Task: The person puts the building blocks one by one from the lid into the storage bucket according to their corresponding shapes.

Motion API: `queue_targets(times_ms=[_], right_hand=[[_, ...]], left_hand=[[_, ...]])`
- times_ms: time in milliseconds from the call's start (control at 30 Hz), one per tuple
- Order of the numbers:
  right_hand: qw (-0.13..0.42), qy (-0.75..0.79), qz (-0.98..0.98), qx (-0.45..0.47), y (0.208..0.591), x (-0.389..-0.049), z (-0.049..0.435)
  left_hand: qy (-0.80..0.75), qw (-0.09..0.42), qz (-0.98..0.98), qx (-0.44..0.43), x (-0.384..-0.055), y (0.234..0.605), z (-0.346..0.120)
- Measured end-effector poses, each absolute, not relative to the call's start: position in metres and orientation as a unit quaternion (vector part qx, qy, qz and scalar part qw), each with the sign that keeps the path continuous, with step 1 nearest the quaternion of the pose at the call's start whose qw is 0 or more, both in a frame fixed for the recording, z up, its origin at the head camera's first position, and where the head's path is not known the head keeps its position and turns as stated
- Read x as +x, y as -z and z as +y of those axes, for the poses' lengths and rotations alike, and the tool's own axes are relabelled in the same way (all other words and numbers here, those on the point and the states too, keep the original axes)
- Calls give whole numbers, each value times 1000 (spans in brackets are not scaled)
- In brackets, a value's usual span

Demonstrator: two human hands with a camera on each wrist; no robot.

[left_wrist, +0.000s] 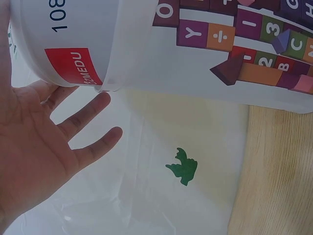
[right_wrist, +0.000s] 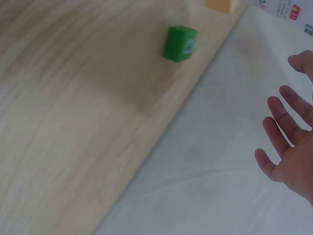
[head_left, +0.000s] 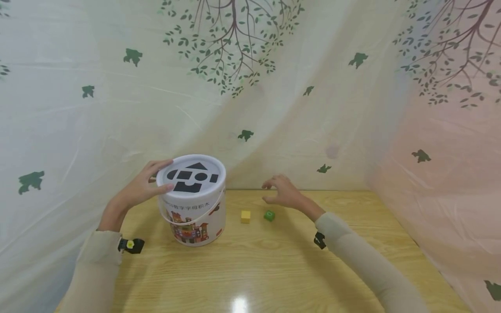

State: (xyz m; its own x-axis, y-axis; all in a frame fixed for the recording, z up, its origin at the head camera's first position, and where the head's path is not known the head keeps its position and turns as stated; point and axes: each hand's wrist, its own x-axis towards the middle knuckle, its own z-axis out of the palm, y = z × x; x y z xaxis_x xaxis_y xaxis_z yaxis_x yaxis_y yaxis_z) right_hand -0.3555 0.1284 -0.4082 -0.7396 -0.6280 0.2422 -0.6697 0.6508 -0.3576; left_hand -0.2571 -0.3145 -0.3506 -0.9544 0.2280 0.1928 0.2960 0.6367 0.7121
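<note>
A white lidded bucket (head_left: 197,224) stands upright on the wooden table, with black shape cutouts or prints on its lid (head_left: 187,176). At the left of its rim is my left hand (head_left: 138,187), thumb and forefinger on the lid's edge. The left wrist view shows that hand's (left_wrist: 39,142) other fingers straight and spread by the bucket's side. My right hand (head_left: 283,193) hovers empty, fingers loosely bent, above and beyond a green block (head_left: 269,215). Left of that block lies a yellow block (head_left: 245,217). In the right wrist view the green block (right_wrist: 180,44) bears a pale mark.
The wooden table (head_left: 254,269) ends at the back against a pale curtain (head_left: 282,143) printed with trees and green birds. Pinkish curtain (head_left: 450,208) hangs along the right edge. The bucket's thin handle (head_left: 192,221) hangs down across its front.
</note>
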Motion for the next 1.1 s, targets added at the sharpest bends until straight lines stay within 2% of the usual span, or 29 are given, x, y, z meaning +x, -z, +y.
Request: queue_targets(times_ms=[667, 1100], right_hand=[[17, -157, -922, 355, 462, -345, 158], [10, -154, -934, 321, 477, -342, 153]], left_hand=[[399, 42, -904, -148, -258, 351, -315], [398, 35, -905, -142, -258, 349, -314]])
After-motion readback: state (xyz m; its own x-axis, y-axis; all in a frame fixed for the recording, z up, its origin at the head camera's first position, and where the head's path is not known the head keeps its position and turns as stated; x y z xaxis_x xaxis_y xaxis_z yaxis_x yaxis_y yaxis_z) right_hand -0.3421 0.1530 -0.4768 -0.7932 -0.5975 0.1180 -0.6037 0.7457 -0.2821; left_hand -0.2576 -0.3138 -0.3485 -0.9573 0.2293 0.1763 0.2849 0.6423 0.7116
